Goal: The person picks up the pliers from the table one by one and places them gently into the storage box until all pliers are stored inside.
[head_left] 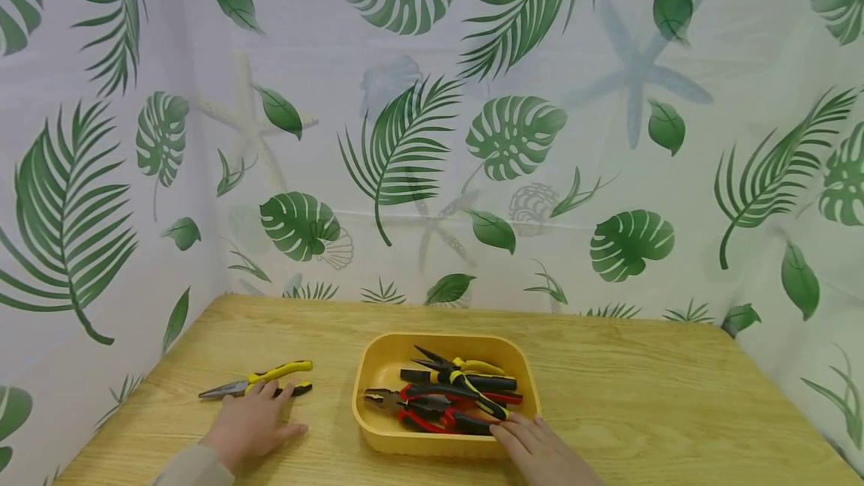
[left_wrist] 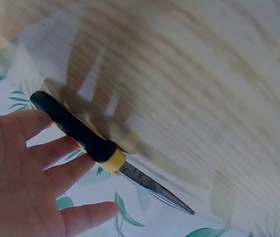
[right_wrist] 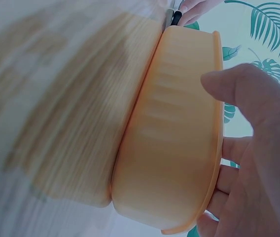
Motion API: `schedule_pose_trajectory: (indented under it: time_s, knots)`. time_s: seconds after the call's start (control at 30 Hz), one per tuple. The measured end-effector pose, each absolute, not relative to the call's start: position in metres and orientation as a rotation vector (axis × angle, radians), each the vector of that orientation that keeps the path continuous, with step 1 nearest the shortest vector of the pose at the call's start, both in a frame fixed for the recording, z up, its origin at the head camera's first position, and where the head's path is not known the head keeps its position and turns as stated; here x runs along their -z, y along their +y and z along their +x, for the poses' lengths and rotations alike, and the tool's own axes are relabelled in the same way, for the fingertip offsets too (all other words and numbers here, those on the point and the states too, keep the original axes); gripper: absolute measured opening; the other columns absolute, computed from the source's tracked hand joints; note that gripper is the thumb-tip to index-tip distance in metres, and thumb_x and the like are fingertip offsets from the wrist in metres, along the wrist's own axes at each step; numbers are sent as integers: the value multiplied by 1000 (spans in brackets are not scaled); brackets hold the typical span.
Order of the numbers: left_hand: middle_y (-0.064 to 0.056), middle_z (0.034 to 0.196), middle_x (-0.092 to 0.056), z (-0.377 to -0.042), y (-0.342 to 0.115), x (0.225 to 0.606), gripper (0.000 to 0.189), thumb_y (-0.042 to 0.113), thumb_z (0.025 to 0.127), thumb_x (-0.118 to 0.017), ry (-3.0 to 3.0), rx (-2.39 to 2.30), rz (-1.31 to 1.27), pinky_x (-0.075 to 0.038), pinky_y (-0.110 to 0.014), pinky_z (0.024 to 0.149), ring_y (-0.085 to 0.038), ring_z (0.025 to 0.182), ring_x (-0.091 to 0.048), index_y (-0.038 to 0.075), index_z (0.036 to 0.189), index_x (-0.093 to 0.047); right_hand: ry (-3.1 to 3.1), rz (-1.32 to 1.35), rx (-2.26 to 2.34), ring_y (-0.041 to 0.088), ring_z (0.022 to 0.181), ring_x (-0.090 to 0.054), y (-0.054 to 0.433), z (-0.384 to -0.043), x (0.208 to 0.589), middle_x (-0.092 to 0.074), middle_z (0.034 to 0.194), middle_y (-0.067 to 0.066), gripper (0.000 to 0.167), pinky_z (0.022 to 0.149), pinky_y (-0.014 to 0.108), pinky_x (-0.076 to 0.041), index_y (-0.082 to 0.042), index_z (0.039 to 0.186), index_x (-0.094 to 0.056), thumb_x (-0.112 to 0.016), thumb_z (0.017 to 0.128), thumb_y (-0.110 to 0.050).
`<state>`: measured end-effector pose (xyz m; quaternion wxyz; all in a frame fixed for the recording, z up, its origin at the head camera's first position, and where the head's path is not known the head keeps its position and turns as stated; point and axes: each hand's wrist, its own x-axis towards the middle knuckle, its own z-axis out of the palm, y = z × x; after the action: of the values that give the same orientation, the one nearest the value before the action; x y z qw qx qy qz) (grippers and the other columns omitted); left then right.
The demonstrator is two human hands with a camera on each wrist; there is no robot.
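On the left of the table lies a pair of needle-nose pliers [head_left: 270, 379] with yellow and black handles, its jaws pointing left. My left hand [head_left: 253, 422] reaches over the handles, fingers spread. In the left wrist view, the fingertips are right at the black grip of the pliers [left_wrist: 73, 123]. My right hand [head_left: 540, 447] is at the front right corner of a yellow plastic basket [head_left: 385, 441]. The right wrist view has its thumb stretched along the outside of the basket [right_wrist: 174, 113] and the other fingers past the rim.
Inside the basket, red-and-black pliers [head_left: 432, 405] lie piled with yellow-and-black needle-nose pliers [head_left: 466, 377] and other dark-handled tools. The wooden table [head_left: 641, 396] runs back to a leaf-printed cloth [head_left: 432, 171], which also hangs on both sides.
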<state>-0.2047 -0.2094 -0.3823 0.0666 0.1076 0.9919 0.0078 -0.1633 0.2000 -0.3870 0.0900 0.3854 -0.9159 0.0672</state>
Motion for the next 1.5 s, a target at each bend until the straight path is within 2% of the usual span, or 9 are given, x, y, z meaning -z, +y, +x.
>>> schedule_pose_trajectory:
  time_s: [0.57, 0.87, 1.07, 1.27, 1.5]
  knots:
    - [-18, 125, -45, -200, -210, 385, 81, 67, 76, -44, 2973, -41, 313, -30, -70, 68, -39, 115, -38, 7, 130, -46, -2728, 1152, -203, 29, 108, -47, 200, -163, 386, -53, 113, 8, 65, 83, 49, -40, -3, 121, -50, -41, 86, -56]
    - [-18, 129, -41, -201, -211, 385, 89, 73, 71, -42, 2917, -54, 282, -25, -72, 74, -40, 117, -35, 7, 132, -43, -2722, 1155, -206, 28, 108, -48, 200, -163, 386, -53, 113, 8, 64, 83, 50, -40, -3, 121, -50, -41, 86, -56]
    - [-19, 128, -42, -204, -212, 382, 88, 72, 73, -42, 2900, -100, 298, -25, -70, 77, -42, 115, -37, 6, 131, -43, -2761, 1151, -218, 29, 109, -47, 200, -164, 386, -53, 114, 8, 66, 84, 50, -39, -3, 122, -49, -39, 86, -57]
    - [-18, 122, -47, -206, -215, 379, 79, 65, 76, -47, 2929, -106, 369, -33, -63, 78, -40, 109, -44, 6, 128, -47, -2752, 1139, -204, 28, 109, -46, 200, -164, 386, -53, 114, 8, 66, 85, 50, -39, -3, 121, -50, -39, 85, -58]
    - [-14, 108, -55, -215, -219, 376, 58, 54, 81, -51, 2997, -109, 439, -37, -58, 75, -36, 98, -51, 6, 112, -57, -2741, 1142, -184, 28, 110, -46, 200, -164, 388, -53, 115, 8, 66, 85, 49, -39, -4, 121, -50, -40, 85, -58]
